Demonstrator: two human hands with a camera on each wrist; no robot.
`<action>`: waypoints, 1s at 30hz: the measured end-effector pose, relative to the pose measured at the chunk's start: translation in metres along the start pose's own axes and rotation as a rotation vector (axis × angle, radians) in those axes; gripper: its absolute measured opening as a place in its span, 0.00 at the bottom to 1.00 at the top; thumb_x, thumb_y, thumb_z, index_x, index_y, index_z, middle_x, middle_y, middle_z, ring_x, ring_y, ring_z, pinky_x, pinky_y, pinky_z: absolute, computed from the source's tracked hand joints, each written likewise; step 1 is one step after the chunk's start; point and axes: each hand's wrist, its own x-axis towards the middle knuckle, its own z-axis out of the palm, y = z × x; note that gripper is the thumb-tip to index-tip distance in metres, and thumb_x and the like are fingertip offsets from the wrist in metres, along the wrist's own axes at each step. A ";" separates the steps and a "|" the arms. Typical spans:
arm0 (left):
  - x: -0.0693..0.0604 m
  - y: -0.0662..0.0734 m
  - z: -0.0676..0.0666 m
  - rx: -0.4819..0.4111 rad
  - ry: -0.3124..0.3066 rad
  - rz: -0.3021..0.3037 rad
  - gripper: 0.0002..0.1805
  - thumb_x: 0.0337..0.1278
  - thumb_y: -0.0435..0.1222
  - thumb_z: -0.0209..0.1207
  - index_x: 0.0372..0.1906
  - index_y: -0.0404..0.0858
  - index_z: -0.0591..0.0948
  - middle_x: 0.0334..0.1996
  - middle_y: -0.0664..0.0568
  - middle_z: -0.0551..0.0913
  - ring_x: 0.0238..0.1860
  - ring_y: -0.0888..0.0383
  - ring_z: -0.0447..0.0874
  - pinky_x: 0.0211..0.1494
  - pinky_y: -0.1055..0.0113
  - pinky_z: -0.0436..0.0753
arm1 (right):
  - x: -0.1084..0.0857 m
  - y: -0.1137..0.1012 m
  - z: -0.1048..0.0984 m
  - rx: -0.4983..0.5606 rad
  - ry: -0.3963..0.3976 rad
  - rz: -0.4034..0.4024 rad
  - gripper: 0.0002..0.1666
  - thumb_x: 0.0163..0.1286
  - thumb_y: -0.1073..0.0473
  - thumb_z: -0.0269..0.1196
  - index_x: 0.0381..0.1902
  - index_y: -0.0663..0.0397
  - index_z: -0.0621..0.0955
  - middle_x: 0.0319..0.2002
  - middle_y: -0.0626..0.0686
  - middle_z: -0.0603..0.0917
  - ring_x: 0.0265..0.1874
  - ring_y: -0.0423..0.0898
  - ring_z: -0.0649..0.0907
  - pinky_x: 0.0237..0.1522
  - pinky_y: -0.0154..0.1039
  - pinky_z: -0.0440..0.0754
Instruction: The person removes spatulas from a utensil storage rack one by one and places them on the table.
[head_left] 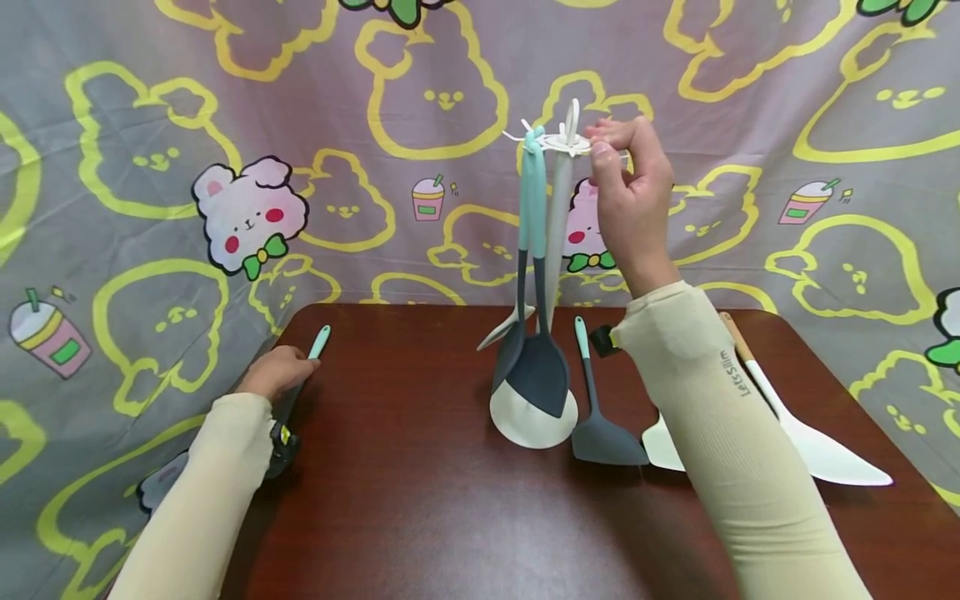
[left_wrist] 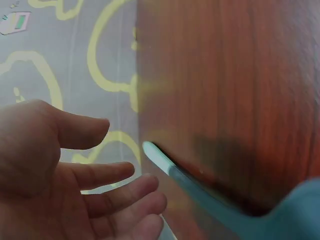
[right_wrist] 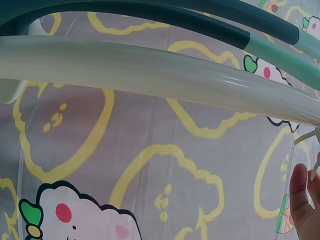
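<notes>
My right hand (head_left: 633,179) pinches the hooked ring at the top of a white utensil stand (head_left: 557,217), thumb and fingers at its edge. Two utensils (head_left: 551,371) with mint handles and dark grey heads hang from the ring's left side; their handles cross the top of the right wrist view. At the table's left edge, my left hand (head_left: 277,371) is beside a utensil (left_wrist: 160,158) with a mint handle end and dark shaft. The left wrist view shows its fingers loosely extended, apart from the handle. The wrist hides that utensil's head in the head view.
Right of the stand's round white base (head_left: 534,427) lies a mint-handled dark grey turner (head_left: 603,442). A white utensil head (head_left: 663,447) shows beside my right sleeve. Farther right is a white turner (head_left: 832,454) with a wooden handle. A patterned curtain (head_left: 450,50) hangs behind the brown table (head_left: 420,500).
</notes>
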 end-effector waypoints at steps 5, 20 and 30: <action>-0.004 0.012 0.001 -0.040 0.125 0.084 0.31 0.72 0.47 0.45 0.64 0.23 0.69 0.59 0.26 0.74 0.50 0.37 0.77 0.47 0.48 0.78 | 0.000 -0.001 -0.001 -0.034 -0.019 0.033 0.07 0.70 0.59 0.55 0.30 0.45 0.76 0.52 0.54 0.83 0.61 0.41 0.78 0.40 0.32 0.79; -0.017 0.062 0.016 -0.224 0.386 0.278 0.23 0.74 0.44 0.48 0.62 0.34 0.76 0.55 0.35 0.80 0.46 0.42 0.80 0.47 0.48 0.78 | -0.001 -0.002 -0.001 -0.027 -0.009 0.025 0.06 0.70 0.59 0.55 0.31 0.48 0.77 0.52 0.56 0.83 0.61 0.42 0.78 0.42 0.31 0.79; -0.021 0.082 0.026 -0.273 0.408 0.368 0.20 0.72 0.42 0.50 0.59 0.36 0.78 0.56 0.38 0.82 0.51 0.42 0.80 0.55 0.46 0.77 | -0.002 0.000 0.001 -0.005 0.003 0.001 0.07 0.70 0.60 0.55 0.30 0.45 0.76 0.50 0.53 0.83 0.60 0.43 0.78 0.38 0.33 0.79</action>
